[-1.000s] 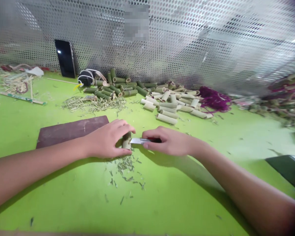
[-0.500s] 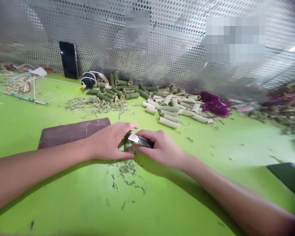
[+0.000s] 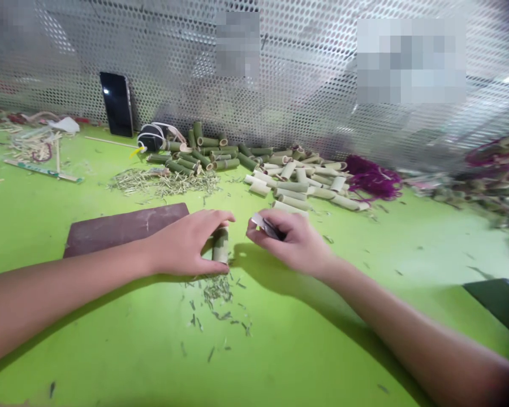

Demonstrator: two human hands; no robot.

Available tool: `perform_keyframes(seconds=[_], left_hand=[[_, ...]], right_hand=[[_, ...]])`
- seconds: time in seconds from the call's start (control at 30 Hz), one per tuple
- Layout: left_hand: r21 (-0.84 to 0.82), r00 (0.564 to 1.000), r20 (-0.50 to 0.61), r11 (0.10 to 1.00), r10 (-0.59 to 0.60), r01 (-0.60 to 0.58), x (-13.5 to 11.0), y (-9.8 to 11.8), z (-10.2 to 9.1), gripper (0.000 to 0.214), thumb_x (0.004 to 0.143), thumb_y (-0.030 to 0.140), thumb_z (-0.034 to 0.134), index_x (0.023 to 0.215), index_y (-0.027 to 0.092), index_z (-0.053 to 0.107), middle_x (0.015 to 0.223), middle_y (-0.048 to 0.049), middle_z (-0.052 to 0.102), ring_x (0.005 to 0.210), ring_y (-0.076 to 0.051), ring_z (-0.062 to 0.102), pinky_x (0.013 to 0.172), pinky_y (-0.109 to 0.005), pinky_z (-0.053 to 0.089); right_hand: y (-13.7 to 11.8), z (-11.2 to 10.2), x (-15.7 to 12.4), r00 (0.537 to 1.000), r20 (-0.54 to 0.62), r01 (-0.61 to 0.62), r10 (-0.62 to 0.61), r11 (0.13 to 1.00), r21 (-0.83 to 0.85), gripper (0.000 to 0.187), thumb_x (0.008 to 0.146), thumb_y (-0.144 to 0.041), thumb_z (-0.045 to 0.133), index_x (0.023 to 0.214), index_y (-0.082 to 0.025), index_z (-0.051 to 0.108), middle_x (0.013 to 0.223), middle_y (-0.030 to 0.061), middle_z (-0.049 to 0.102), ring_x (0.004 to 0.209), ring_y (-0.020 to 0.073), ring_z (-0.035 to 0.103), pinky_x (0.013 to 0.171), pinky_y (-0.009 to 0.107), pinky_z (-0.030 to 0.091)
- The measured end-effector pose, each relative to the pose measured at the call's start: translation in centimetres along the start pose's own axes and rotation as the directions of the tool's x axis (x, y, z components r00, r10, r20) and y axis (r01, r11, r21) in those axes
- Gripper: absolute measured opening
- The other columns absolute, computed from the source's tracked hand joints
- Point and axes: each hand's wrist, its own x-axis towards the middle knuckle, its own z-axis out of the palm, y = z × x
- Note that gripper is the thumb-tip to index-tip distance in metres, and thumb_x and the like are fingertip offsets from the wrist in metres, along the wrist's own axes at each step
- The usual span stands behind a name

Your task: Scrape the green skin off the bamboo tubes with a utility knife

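Note:
My left hand (image 3: 182, 244) curls around a short bamboo tube (image 3: 220, 246), which stands upright on the green table (image 3: 322, 339), and its skin is partly scraped pale. My right hand (image 3: 290, 237) is apart from the tube, to its right. Pinched in its fingers is a small metal blade (image 3: 266, 226) with a dark grip, and most of the grip is hidden by the fingers. Thin green bamboo shavings (image 3: 216, 291) lie on the table just below the tube.
A brown mat (image 3: 123, 229) lies under my left wrist. Behind are piles of green and peeled bamboo tubes (image 3: 288, 183), a heap of shavings (image 3: 163, 182), a phone (image 3: 116, 104) against a perforated metal screen (image 3: 305, 56), purple fibres (image 3: 373, 179) and a dark object at right (image 3: 498, 302).
My right hand has drawn back to the right, lifting the blade off the bamboo tube. The tube now stands free of it, still in my left hand.

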Motion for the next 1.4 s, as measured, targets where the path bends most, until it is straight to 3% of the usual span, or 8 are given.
perform_keyframes(seconds=[0.1,0.17,0.27,0.43,0.67,0.93,1.3,1.4], left_hand=[[-0.008,1.0,0.003,1.0,-0.016,0.016,-0.1,0.0,0.0,0.078,0.085,0.057,0.075,0.145,0.02,0.041,0.141,-0.0185,0.061,0.124,-0.035,0.061,0.104,-0.054,0.05],[-0.013,1.0,0.001,1.0,-0.02,0.02,0.0,0.0,0.0,0.079,0.084,0.056,0.076,0.145,0.021,0.04,0.141,-0.019,0.061,0.125,-0.035,0.06,0.104,-0.054,0.05],[-0.002,1.0,-0.013,1.0,-0.002,0.002,0.1,-0.1,0.1,0.078,0.083,0.056,0.077,0.143,0.022,0.041,0.138,-0.0183,0.063,0.121,-0.035,0.062,0.102,-0.053,0.051],[0.028,0.999,-0.024,0.999,0.03,-0.03,0.3,-0.2,0.2,0.079,0.083,0.059,0.077,0.142,0.019,0.044,0.134,-0.0182,0.065,0.118,-0.035,0.062,0.101,-0.054,0.05],[0.066,0.998,-0.037,0.997,0.054,-0.052,0.3,-0.3,0.3,0.074,0.083,0.062,0.075,0.139,0.02,0.05,0.127,-0.0151,0.068,0.112,-0.034,0.063,0.099,-0.053,0.05],[0.078,0.999,-0.006,0.996,0.036,-0.035,0.4,0.0,0.1,0.071,0.086,0.064,0.071,0.137,0.018,0.053,0.124,-0.0137,0.069,0.109,-0.033,0.063,0.099,-0.052,0.049],[0.101,0.999,-0.014,0.994,0.041,-0.039,0.5,0.1,0.2,0.067,0.087,0.059,0.072,0.136,0.017,0.052,0.123,-0.013,0.068,0.109,-0.031,0.061,0.099,-0.049,0.048],[0.112,0.999,-0.014,0.993,0.046,-0.044,0.5,0.2,0.1,0.058,0.086,0.058,0.073,0.123,0.017,0.056,0.113,-0.011,0.067,0.101,-0.028,0.061,0.092,-0.045,0.05]], right_hand=[[1.6,-0.3,0.1,0.999,0.017,0.031,-0.027,0.969,-0.244,0.035,0.092,-0.053,0.058,0.088,-0.019,0.066,0.062,0.0011,0.065,0.051,0.0136,0.052,0.052,0.027,0.036],[2.0,-0.3,0.2,0.998,0.068,0.037,-0.016,0.948,-0.316,0.042,0.095,-0.057,0.052,0.088,-0.018,0.066,0.06,0.0016,0.064,0.049,0.0142,0.052,0.051,0.028,0.034],[1.6,0.2,0.1,0.993,0.116,0.055,-0.016,0.939,-0.34,0.046,0.1,-0.053,0.037,0.091,-0.017,0.065,0.059,0.0021,0.063,0.047,0.0148,0.051,0.049,0.028,0.032],[-0.2,1.3,-0.2,0.981,0.194,0.066,0.012,0.918,-0.391,0.047,0.104,-0.048,0.03,0.095,-0.016,0.064,0.064,0.0034,0.065,0.048,0.0147,0.052,0.05,0.028,0.032],[-1.1,1.8,-0.3,0.98,0.197,0.087,0.012,0.867,-0.491,0.035,0.107,-0.038,0.035,0.099,-0.019,0.064,0.069,0.0022,0.067,0.051,0.0145,0.054,0.052,0.026,0.031],[-1.8,2.4,-0.5,0.985,0.16,0.127,-0.058,0.877,-0.463,0.03,0.108,-0.035,0.04,0.101,-0.02,0.066,0.071,0.0014,0.068,0.053,0.0132,0.053,0.052,0.026,0.032],[-2.3,2.8,-0.9,0.99,0.143,0.07,0.014,0.825,-0.561,0.028,0.109,-0.036,0.041,0.101,-0.019,0.063,0.07,-0.0003,0.066,0.049,0.0127,0.049,0.05,0.027,0.026],[-2.6,2.7,-0.9,0.986,0.157,0.042,0.054,0.836,-0.548,0.028,0.109,-0.035,0.042,0.097,-0.019,0.062,0.068,-0.0007,0.065,0.047,0.0122,0.047,0.05,0.027,0.026]])
